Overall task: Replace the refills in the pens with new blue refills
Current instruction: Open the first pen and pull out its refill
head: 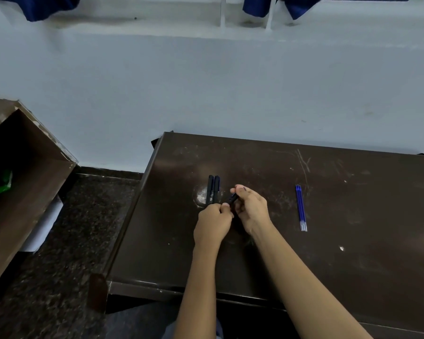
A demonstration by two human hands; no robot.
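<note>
Left hand (212, 223) and right hand (251, 209) are both gripping one dark pen (233, 198) above the desk (328, 253), blue refills (301, 207) lying well apart

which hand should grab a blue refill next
Probably the right hand. The blue refills lie on the desk on its side, with nothing in between. The left hand also grips the pen and would have to reach across the right one.

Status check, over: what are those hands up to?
Left hand, right hand both grip one dark pen. Two more pens lie on desk beyond. Blue refills untouched at right. Nothing in the way.
</note>
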